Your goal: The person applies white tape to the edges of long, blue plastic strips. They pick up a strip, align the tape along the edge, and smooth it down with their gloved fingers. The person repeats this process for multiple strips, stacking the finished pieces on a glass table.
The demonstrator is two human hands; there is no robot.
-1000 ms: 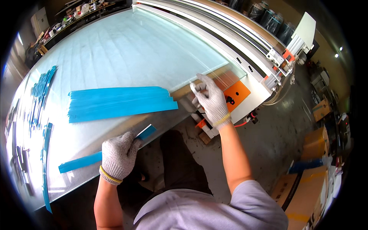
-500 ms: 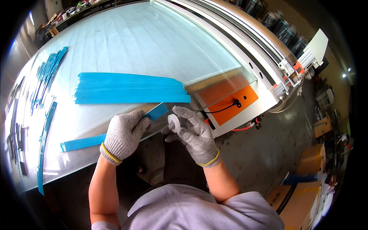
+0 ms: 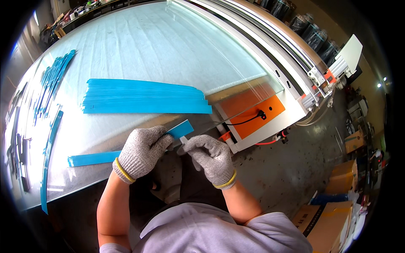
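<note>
In my gloved left hand [image 3: 141, 151] is a bundle of flat blue strips [image 3: 93, 158]. The fingers are closed around it near the right end, and its other end trails left over the glass. The blue end [image 3: 181, 129] tilts up past my thumb. My gloved right hand [image 3: 209, 158] is closed on a small roll of whitish tape, now mostly hidden by the fingers. A short white tape end [image 3: 184, 139] shows between my right fingertips and the lower edge of the blue end, seemingly touching it.
A wide stack of blue strips [image 3: 145, 99] lies on the glass-topped table [image 3: 164, 46]. More loose blue strips [image 3: 52, 86] and a single long strip [image 3: 50, 156] lie at left. An orange panel [image 3: 270, 111] with a black cable sits right, beside a white machine rail [image 3: 253, 55]. Cardboard boxes [image 3: 325, 223] stand lower right.
My right hand has turned, its fingers closing in, so the ring-shaped tape roll is now hidden. A white tape end has come to the blue strips. My left hand has shifted slightly right.
</note>
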